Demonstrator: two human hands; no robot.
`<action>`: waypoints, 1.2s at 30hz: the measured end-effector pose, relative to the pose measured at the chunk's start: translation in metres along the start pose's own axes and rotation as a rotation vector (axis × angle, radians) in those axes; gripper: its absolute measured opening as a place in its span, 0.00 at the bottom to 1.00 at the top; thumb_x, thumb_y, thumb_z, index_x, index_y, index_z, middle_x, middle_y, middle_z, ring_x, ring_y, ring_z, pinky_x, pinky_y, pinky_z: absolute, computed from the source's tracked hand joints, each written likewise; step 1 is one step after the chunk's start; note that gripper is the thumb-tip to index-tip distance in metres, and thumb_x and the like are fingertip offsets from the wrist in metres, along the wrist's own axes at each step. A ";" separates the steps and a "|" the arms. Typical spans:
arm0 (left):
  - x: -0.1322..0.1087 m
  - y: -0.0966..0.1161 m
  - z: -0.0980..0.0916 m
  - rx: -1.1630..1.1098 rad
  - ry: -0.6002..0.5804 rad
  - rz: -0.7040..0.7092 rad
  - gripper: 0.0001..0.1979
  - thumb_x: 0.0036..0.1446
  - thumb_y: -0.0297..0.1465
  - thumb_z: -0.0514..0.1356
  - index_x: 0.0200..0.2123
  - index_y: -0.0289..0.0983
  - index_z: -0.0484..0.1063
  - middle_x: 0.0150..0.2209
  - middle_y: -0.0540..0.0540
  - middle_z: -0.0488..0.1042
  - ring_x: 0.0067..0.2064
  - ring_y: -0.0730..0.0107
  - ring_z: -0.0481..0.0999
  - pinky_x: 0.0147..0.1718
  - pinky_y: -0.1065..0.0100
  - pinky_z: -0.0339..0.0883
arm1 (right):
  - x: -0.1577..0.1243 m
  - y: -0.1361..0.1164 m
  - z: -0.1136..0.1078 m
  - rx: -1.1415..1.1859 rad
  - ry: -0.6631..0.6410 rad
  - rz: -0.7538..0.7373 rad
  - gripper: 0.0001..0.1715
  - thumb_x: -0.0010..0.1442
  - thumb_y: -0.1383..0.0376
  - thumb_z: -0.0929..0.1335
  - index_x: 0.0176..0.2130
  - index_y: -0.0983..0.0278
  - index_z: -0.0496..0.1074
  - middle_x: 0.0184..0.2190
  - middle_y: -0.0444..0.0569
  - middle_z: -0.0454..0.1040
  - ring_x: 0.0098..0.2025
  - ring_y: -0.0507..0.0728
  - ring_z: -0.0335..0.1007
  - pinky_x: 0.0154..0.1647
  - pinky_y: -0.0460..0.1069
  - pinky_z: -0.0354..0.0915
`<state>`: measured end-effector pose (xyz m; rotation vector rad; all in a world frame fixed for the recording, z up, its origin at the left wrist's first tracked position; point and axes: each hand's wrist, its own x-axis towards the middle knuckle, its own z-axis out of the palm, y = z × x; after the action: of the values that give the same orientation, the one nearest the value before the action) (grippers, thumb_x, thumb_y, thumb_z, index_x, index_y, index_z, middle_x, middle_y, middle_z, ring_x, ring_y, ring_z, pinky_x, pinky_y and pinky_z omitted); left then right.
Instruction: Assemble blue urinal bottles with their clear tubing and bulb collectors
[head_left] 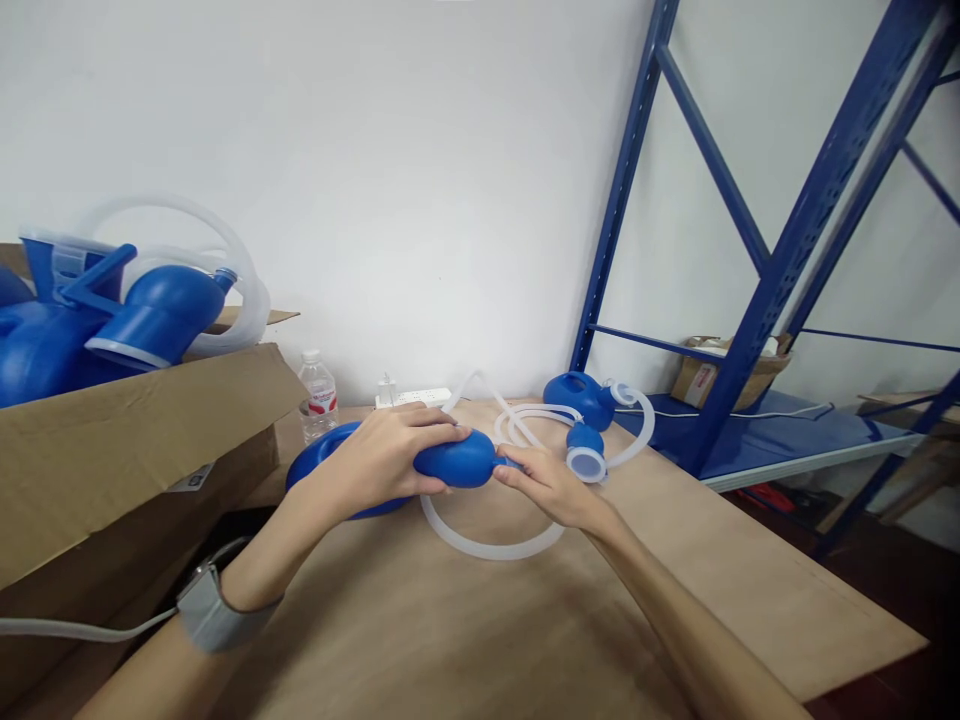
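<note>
My left hand [401,445] is wrapped over a rounded blue plastic urinal funnel [461,460], its thumb underneath. The fingers of my right hand [544,482] pinch the funnel's narrow neck at its right end. Behind my left hand lies a blue urinal bottle [319,455], partly hidden by the hand. A translucent white tube [487,550] loops across the table below the funnel and passes near my right hand. Whether it is joined to the neck is hidden by the fingers.
Another blue bottle [577,400] with a funnel [585,450] and coiled tube lies at the back right. A cardboard box [150,450] full of similar parts stands left. Near the wall are a water bottle [319,390] and power strip [420,398]. Blue shelving [765,310] adjoins the wooden table [720,590].
</note>
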<state>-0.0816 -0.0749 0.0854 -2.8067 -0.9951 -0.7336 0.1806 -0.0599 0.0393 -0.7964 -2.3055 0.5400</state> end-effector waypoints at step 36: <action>-0.012 -0.045 -0.022 0.038 -0.030 -0.319 0.37 0.49 0.56 0.66 0.57 0.41 0.74 0.56 0.44 0.78 0.55 0.51 0.77 0.54 0.60 0.68 | 0.009 0.065 0.071 1.201 0.453 0.378 0.23 0.57 0.48 0.75 0.44 0.60 0.76 0.45 0.50 0.76 0.45 0.58 0.75 0.35 0.48 0.68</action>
<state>-0.1268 -0.0516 0.0955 -2.6637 -1.4676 -0.6923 0.1530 -0.0181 -0.0439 -0.6059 -1.0669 1.5061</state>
